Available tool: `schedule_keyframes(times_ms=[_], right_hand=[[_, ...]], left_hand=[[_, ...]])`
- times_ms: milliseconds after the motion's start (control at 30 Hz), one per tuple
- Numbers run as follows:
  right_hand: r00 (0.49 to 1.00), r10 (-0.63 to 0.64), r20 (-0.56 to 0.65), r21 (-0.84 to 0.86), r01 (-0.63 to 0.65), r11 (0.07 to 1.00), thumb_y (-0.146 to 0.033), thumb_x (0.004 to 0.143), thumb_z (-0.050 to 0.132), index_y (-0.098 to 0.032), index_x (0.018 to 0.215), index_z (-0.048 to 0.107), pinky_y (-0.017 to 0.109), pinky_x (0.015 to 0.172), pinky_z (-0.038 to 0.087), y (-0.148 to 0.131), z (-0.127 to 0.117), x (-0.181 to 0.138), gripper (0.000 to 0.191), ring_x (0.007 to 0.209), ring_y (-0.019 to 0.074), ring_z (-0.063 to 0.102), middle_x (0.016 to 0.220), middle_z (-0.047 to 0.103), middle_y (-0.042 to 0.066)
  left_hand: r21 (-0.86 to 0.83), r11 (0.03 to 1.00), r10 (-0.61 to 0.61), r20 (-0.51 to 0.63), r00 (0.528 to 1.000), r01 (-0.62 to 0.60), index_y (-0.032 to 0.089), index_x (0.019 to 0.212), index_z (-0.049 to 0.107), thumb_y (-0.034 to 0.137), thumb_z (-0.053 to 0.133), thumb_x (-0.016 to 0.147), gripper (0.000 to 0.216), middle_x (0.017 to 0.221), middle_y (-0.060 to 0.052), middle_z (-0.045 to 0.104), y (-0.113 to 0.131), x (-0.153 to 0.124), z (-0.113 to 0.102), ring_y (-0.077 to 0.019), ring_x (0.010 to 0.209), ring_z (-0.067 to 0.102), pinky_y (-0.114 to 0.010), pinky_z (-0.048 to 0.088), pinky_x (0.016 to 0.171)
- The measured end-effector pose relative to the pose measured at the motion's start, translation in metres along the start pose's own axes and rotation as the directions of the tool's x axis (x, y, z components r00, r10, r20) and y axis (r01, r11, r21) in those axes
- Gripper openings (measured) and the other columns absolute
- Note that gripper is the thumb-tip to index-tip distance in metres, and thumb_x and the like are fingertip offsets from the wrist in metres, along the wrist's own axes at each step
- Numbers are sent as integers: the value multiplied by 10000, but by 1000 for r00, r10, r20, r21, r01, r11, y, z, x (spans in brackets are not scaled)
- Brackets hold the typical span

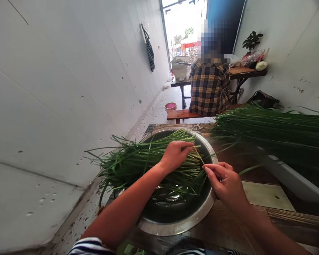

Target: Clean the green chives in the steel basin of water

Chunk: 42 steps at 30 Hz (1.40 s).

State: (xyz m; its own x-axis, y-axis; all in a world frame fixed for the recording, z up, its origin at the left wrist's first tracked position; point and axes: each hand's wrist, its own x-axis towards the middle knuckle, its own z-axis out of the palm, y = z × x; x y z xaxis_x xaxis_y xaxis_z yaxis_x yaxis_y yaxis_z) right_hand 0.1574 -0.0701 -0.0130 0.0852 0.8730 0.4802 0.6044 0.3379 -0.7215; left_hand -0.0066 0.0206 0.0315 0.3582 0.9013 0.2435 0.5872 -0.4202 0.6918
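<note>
My left hand (175, 155) reaches over a bundle of garlic chives (133, 159) and pinches a stalk near its cut end. A thin yellowish-brown strip (199, 157), like a withered leaf, stretches from there to my right hand (225, 179), whose thumb and fingers are closed on its lower end. The chives lie in a wide steel basin (172, 231), stem ends toward the right and leaf tips hanging over the left rim. Shiny wet metal shows at the basin's bottom. My right hand is over the basin's right rim.
A large heap of long chives (276, 131) lies on the right, by a pale tray edge (295, 173). Ahead, a person in a plaid shirt (208, 85) sits on a wooden bench (179, 114). A white wall (69, 88) runs along the left.
</note>
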Motion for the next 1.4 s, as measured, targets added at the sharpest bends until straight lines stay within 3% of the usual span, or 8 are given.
schedule_keyframes(times_ms=[133, 367, 933, 1200, 1400], right_hand=[[999, 52, -13, 31, -51, 998, -325, 851, 538, -203, 814, 715, 430, 859, 423, 3, 4, -3, 218, 681, 201, 651, 719, 740, 22], [990, 139, 21, 93, -140, 986, -373, 854, 545, -190, 840, 719, 431, 848, 432, 4, 3, -2, 253, 707, 213, 652, 702, 728, 38], [987, 154, 48, 114, -159, 981, -373, 852, 547, -195, 818, 725, 439, 866, 425, 5, 2, -2, 254, 692, 211, 652, 666, 715, 25], [981, 186, 49, 105, -190, 976, -388, 853, 534, -185, 747, 710, 382, 754, 457, 2, 1, -2, 289, 738, 226, 617, 639, 673, 45], [974, 204, 97, 190, -219, 957, -390, 877, 516, -178, 682, 662, 323, 646, 464, -7, 0, 0, 324, 627, 185, 592, 584, 612, 29]], left_hand=[[-146, 987, -69, -25, 997, 65, 169, 879, 751, 213, 634, 776, 162, 852, -34, 745, -2, 0, 1, -145, 764, 657, -239, 495, 734], [-335, 932, -154, -25, 988, 137, 144, 873, 752, 216, 679, 720, 183, 814, -48, 746, -9, 1, 9, -143, 704, 658, -235, 499, 671], [-340, 930, -165, -48, 985, 139, 163, 837, 761, 209, 694, 709, 152, 818, -43, 754, -8, 0, 8, -163, 732, 681, -264, 517, 707], [-308, 946, -126, -64, 990, 101, 187, 826, 766, 201, 695, 715, 132, 836, -35, 756, -9, 0, 10, -169, 782, 695, -276, 525, 780], [-309, 945, -126, -54, 991, 104, 196, 823, 764, 190, 693, 715, 129, 845, -29, 755, -3, -3, 8, -170, 796, 699, -289, 537, 805]])
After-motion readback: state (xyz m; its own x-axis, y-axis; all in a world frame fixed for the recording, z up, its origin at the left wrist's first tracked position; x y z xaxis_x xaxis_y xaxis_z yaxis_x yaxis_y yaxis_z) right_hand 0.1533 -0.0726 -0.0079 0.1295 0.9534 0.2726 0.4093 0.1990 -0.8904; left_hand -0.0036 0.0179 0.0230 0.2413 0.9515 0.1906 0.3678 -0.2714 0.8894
